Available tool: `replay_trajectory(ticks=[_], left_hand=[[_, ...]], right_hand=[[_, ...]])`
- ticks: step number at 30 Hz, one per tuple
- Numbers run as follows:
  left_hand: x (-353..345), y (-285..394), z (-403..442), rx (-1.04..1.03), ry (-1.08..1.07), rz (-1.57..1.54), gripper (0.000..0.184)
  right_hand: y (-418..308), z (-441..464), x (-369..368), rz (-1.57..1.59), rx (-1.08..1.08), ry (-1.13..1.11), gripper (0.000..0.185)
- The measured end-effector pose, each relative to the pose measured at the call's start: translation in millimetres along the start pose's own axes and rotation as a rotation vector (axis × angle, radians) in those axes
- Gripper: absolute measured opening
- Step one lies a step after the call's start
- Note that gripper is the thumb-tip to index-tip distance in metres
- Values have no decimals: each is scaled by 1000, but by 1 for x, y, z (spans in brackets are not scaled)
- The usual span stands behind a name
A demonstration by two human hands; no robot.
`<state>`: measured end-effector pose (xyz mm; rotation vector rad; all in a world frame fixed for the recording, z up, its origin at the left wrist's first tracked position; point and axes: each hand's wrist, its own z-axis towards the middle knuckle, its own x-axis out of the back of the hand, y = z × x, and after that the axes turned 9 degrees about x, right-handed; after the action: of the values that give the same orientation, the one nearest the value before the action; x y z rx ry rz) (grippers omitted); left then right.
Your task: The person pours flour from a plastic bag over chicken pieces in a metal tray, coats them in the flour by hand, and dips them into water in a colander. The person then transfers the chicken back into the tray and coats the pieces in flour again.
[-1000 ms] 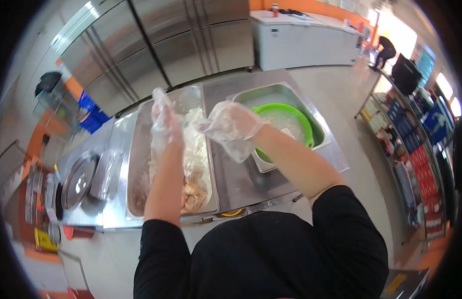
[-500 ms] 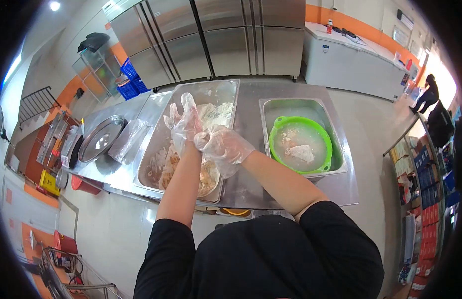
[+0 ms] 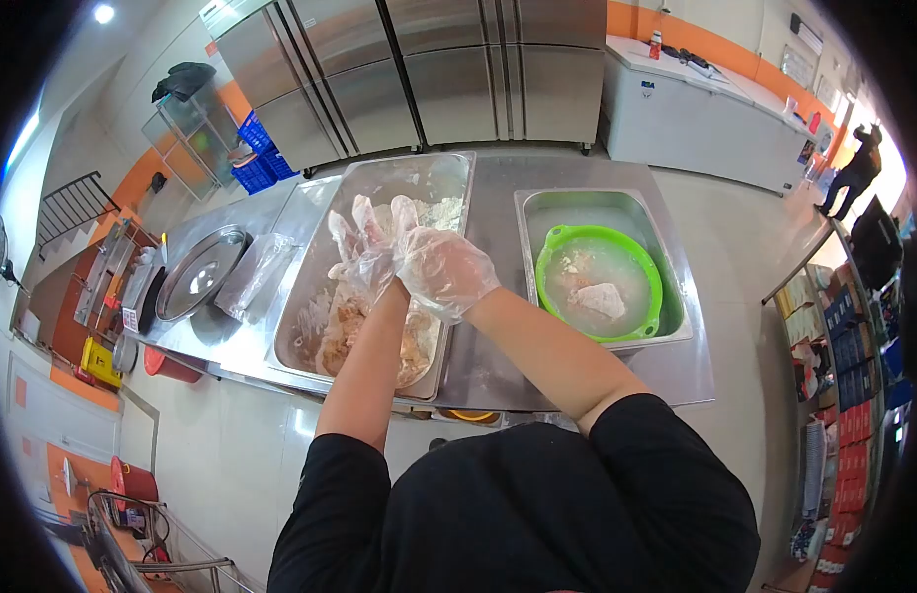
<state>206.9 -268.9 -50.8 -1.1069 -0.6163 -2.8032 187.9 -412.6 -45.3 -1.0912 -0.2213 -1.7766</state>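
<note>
My left hand (image 3: 367, 247), in a clear plastic glove, is raised over a long steel tray (image 3: 456, 326) with its fingers spread. Against it, at the thumb side, is my right hand (image 3: 446, 269), also gloved, its fingers bent; what they grip, if anything, is hidden. In the tray lie white flour (image 3: 438, 215) and floured chicken pieces (image 3: 342, 331), partly covered by my hands and forearm. To the right, a green-rimmed basket (image 3: 660, 287) sits in a steel pan (image 3: 684, 321) of cloudy liquid, with a pale piece (image 3: 601, 299) in it.
A round steel lid (image 3: 203, 272) and a clear plastic bag (image 3: 256, 277) lie on the steel table (image 3: 488, 366) at the left. Beyond stand steel refrigerators (image 3: 458, 94) and a white chest freezer (image 3: 696, 124). Shelving (image 3: 839, 346) stands at the right; another person (image 3: 856, 173) is far back.
The view has swung since the first frame. My hands came together over the tray, and my right hand moved up along my left hand toward its fingers. The distant person straightened with raised arms.
</note>
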Motion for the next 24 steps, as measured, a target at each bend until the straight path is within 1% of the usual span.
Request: replay_trajectory(ticks=[2,3,4,5,7,8,9,10,11,13,14,15,16,17,18,19,20,21,23,24], left_hand=[[-8,-19,6,-65,-55,29,43],[-13,-35,13,-119,-107,29,43],[-17,-50,19,-155,-170,-88,43],[-13,-54,24,-138,-239,-348,43],[-12,-36,15,85,-307,-1027,56],[-1,-23,9,133,-288,-1009,58],[12,-13,5,181,-262,-986,61],[15,-13,1,262,-327,-1145,62],[17,-15,-3,354,-381,-1304,64],[14,-39,-13,601,-719,-1990,65],[12,-48,-18,786,-885,-2303,66],[10,-57,-20,867,-1038,-2351,66],[11,-63,-20,870,-1131,-2273,65],[13,-69,-21,829,-1174,-2127,65],[15,-75,-21,768,-1199,-1948,65],[18,-80,-21,689,-1198,-1750,65],[21,-85,-21,608,-1193,-1545,65],[24,-88,-21,542,-1180,-1378,64],[35,-91,-20,416,-1149,-1110,64],[37,-91,-16,368,-1130,-1020,64]], right_hand=[[-4,0,10,72,29,-68,28],[-7,1,14,135,76,-94,27],[-13,1,17,198,116,-123,27],[-16,0,19,261,161,-150,27],[-23,-6,16,377,221,-196,26],[-29,-10,14,446,249,-220,26],[-34,-13,14,440,278,-263,26],[-41,-12,23,400,312,-320,25],[-51,-9,34,304,342,-436,25],[-43,-26,3,582,245,-238,20],[-43,-34,-4,715,195,-139,17],[-39,-42,-8,719,153,-113,16],[-42,-46,1,724,110,-86,14],[-62,-41,52,600,80,-134,13],[-68,-41,84,476,51,-180,12],[-45,-45,89,313,203,-154,9],[-20,-51,100,157,277,-154,9],[13,-59,117,-27,281,-199,10],[88,-79,155,-437,176,-386,12],[110,-88,182,-764,169,-519,12]])
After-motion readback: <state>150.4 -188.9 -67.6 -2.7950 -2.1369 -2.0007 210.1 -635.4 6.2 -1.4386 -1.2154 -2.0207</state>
